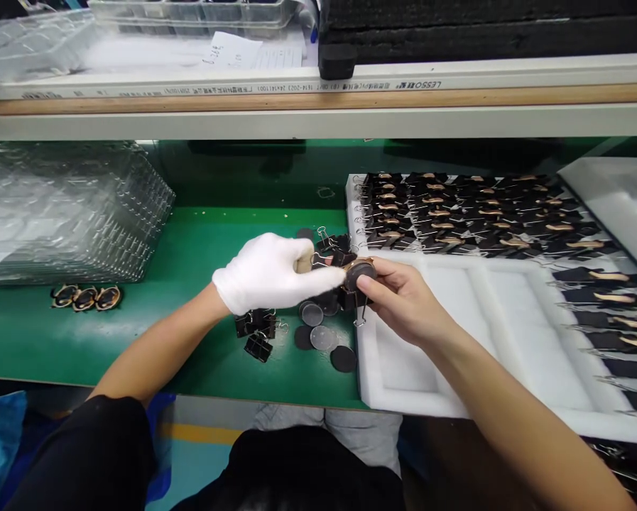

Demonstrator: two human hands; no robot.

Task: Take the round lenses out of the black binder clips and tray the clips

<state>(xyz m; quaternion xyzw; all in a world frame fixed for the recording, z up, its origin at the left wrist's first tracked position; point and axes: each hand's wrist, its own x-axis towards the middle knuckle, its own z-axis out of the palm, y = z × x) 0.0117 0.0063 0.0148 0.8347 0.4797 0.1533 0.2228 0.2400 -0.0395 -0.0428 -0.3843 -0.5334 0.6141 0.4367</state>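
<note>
At the tray's left edge, the right hand pinches the disc; the left hand's fingertips meet it, any further grip unclear. Even, light pressure should prevent slipping.

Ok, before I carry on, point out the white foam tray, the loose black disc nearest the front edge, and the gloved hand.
White foam tray [403, 402]: head view, on its near rim.
Loose black disc [344, 359]: head view, middle of its face.
Gloved left hand [268, 273]: head view, back of the hand.
</note>
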